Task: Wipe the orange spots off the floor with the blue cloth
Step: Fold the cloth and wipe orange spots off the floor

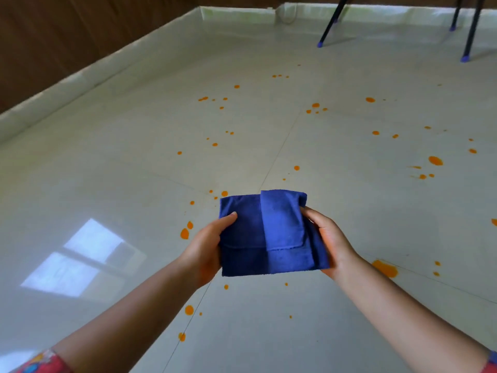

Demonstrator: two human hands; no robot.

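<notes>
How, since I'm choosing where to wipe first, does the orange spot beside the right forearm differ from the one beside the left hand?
The right-forearm spot is bigger and blotchy; the left-hand spot is smaller, oval. Both are orange, on the floor.

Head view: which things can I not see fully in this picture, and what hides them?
Floor under the blue cloth: the cloth and both hands cover it, so spots there are unknown.
Fingers of left hand and right hand: hidden beneath the cloth.
Black legs: cut by the top edge.
One orange spot: cut by the right edge.
</notes>
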